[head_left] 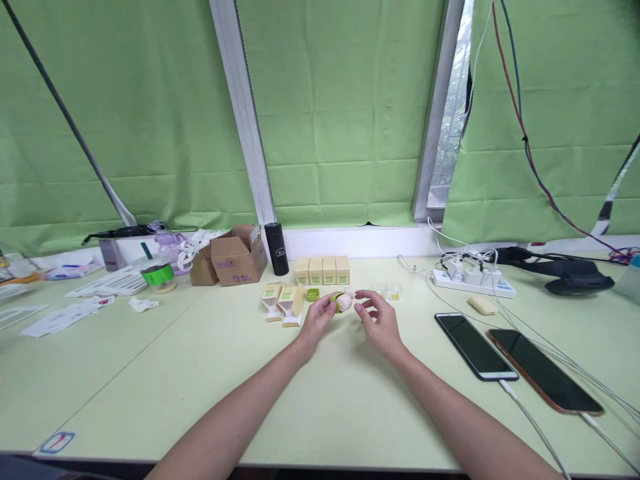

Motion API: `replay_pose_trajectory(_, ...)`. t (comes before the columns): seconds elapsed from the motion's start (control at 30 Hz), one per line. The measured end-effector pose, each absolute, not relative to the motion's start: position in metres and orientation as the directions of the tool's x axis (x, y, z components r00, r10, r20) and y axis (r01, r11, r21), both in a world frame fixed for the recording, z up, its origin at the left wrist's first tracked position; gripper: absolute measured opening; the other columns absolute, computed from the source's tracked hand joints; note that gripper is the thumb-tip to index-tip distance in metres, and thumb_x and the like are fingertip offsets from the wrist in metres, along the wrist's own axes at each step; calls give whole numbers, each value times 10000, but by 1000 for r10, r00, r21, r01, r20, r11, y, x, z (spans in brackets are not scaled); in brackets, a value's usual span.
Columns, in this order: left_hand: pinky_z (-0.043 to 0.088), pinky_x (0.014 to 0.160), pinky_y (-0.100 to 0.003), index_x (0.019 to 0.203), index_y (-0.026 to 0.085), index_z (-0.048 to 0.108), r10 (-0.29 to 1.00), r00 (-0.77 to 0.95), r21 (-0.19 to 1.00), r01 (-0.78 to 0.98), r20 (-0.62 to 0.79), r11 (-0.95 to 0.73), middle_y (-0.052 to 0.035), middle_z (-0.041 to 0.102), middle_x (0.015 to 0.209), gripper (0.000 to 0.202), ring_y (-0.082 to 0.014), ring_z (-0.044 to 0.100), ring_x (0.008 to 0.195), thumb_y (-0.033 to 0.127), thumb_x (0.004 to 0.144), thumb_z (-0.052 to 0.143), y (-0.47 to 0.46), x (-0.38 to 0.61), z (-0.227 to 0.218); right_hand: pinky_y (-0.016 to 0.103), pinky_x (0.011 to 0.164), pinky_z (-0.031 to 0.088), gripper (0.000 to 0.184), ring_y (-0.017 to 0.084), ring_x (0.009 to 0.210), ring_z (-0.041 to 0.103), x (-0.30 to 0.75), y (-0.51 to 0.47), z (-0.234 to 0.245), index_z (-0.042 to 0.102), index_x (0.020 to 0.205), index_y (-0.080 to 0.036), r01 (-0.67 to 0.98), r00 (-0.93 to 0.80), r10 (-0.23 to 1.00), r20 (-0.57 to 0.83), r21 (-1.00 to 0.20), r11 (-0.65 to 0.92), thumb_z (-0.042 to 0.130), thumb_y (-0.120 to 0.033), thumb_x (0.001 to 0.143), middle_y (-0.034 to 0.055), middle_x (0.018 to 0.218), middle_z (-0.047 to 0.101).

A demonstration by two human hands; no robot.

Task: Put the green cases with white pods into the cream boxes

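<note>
My left hand (319,319) pinches a small rounded green and white object (343,303) between thumb and fingers, a little above the table. Just right of it is my right hand (377,321), fingers curved and apart, its index fingertip close to a small pale piece (349,292) at the object's upper edge. Whether that fingertip touches the piece, I cannot tell. Behind my left hand sits a small green square container (313,294). Two opened small cartons (291,303) lie left of it. Clear plastic cups (393,291) with a bit of yellow stand beyond my right hand.
Several small tan boxes (323,271) line up at the back beside a black bottle (277,249). An opened cardboard box (239,257) and a lidded drink cup (159,275) are to the left. Two phones (477,347) with cables and a power strip (474,281) occupy the right.
</note>
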State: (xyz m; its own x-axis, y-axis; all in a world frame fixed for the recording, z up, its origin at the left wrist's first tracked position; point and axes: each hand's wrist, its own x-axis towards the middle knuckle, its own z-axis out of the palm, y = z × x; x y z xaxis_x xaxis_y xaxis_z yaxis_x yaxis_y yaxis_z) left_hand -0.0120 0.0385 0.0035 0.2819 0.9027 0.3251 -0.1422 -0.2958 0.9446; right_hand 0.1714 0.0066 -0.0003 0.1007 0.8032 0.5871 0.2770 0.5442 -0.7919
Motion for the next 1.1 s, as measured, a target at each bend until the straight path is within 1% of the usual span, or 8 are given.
replay_pose_trajectory(0.17, 434, 825, -299, 1059, 156, 754, 885, 361, 953, -182, 293, -241, -90, 741, 1055, 469, -197, 605, 925, 594, 910, 678, 38, -12, 0, 309, 645, 632, 460, 204, 933, 720, 171, 2, 0, 600, 1407, -264, 382, -89, 657, 749, -583, 717, 626, -286, 948, 132, 1425, 625)
replay_pose_trajectory(0.33, 442, 787, -295, 880, 157, 727, 889, 370, 963, -115, 270, -245, -61, 703, 900, 514, -182, 593, 844, 662, 908, 636, 34, -8, 0, 332, 695, 666, 387, 278, 1207, 691, 171, 4, -7, 635, 1363, -259, 488, -176, 573, 800, -434, 757, 582, -221, 982, 110, 1329, 715)
replay_pose_trajectory(0.47, 439, 663, -267, 1107, 156, 746, 898, 308, 946, -24, 313, -322, -90, 724, 1036, 579, -152, 577, 763, 685, 911, 612, 32, -6, 3, 439, 936, 648, 384, 264, 1183, 710, 171, 7, -9, 602, 1384, -258, 532, -199, 510, 837, -345, 773, 579, -207, 1004, 97, 1304, 732)
replay_pose_trajectory(0.57, 459, 586, -256, 1321, 154, 682, 903, 299, 949, -32, 309, -314, -140, 721, 1207, 664, -142, 597, 727, 670, 908, 627, 31, -5, 5, 443, 967, 637, 388, 257, 1204, 702, 170, 8, -8, 584, 1395, -261, 542, -225, 498, 837, -317, 778, 552, -189, 1015, 96, 1326, 719)
replay_pose_trajectory(0.7, 602, 772, -324, 1403, 176, 635, 879, 341, 943, -135, 333, -305, -155, 653, 1400, 633, -209, 703, 947, 585, 922, 663, 26, -4, 7, 428, 941, 646, 389, 251, 1185, 707, 169, 8, -8, 564, 1404, -254, 551, -244, 488, 838, -294, 781, 530, -180, 1023, 109, 1322, 714)
replay_pose_trajectory(0.8, 602, 961, -413, 1452, 174, 592, 862, 371, 937, -187, 344, -294, -159, 656, 1402, 647, -254, 715, 1079, 545, 928, 677, 24, -4, 7, 445, 981, 627, 384, 258, 1206, 696, 169, 8, -9, 557, 1404, -240, 561, -255, 465, 848, -262, 785, 531, -179, 1025, 121, 1319, 712)
replay_pose_trajectory(0.97, 558, 1066, -447, 1448, 164, 596, 877, 306, 929, -124, 369, -348, -169, 613, 1467, 609, -300, 651, 1253, 509, 950, 660, 24, -3, 3, 452, 938, 638, 369, 264, 1154, 710, 166, 7, -8, 547, 1397, -225, 585, -253, 454, 854, -239, 775, 516, -179, 1032, 132, 1273, 725)
replay_pose_trajectory(1.1, 549, 1073, -448, 1457, 165, 585, 878, 282, 922, -94, 388, -377, -150, 711, 1289, 582, -279, 682, 1192, 473, 968, 641, 22, -1, 5, 457, 923, 639, 356, 271, 1142, 711, 164, 6, -4, 549, 1381, -208, 595, -252, 444, 860, -225, 772, 497, -164, 1032, 144, 1259, 727)
